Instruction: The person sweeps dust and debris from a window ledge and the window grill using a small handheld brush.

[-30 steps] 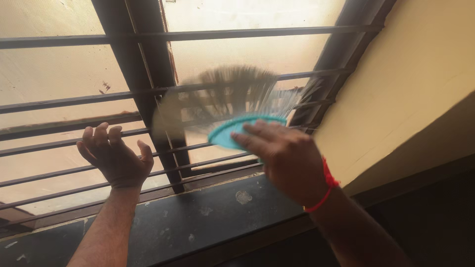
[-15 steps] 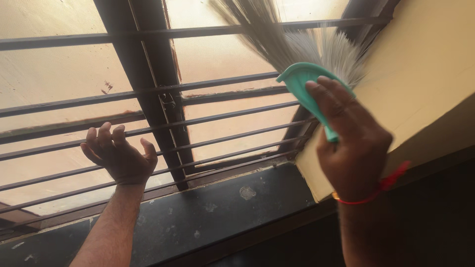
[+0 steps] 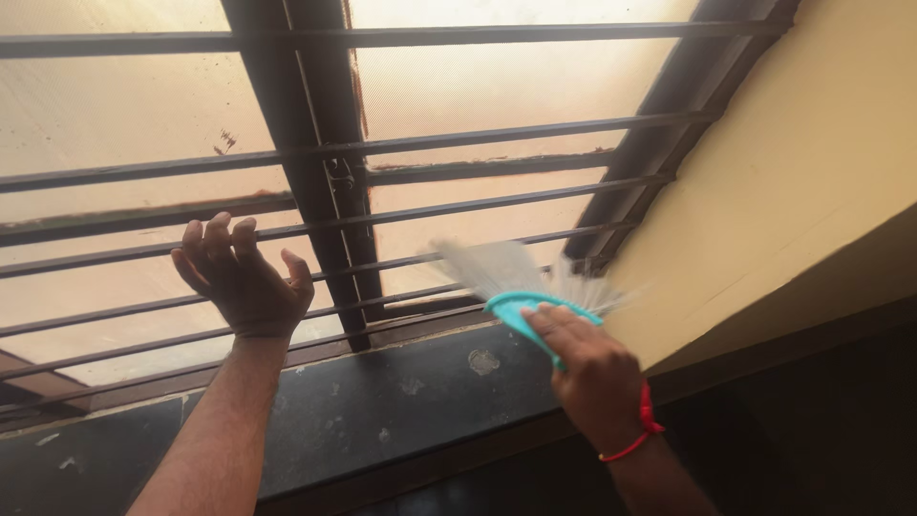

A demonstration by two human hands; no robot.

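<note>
At a barred window, our left hand (image 3: 244, 282) rests against the horizontal grille bars (image 3: 143, 250), fingers curled loosely over one rail and the palm turned toward the frosted pane (image 3: 115, 115); its grip is half open and closes on nothing but the bar, apparently to steady us as we lean in. To its right stands the dark upright of the window frame (image 3: 315, 162), with a small latch partway down. Below runs the dark stone sill (image 3: 382, 401), flecked with pale spots and smears.

Farther right, our right hand (image 3: 597, 377), a red thread at the wrist, is wrapped tight around the teal plastic base of a small hand broom (image 3: 521, 291), fingers folded fully over the handle. We hold the broom low in the window's bottom right corner, just above the sill and close to where the frame meets the yellow wall (image 3: 793, 182), bristles pointing up and to the left toward the lowest bars. The bristles show as a pale, fanned, straw-coloured blur, so we cannot tell whether they touch the bars or the pane. The teal collar is curved, smooth and clean-edged.
</note>
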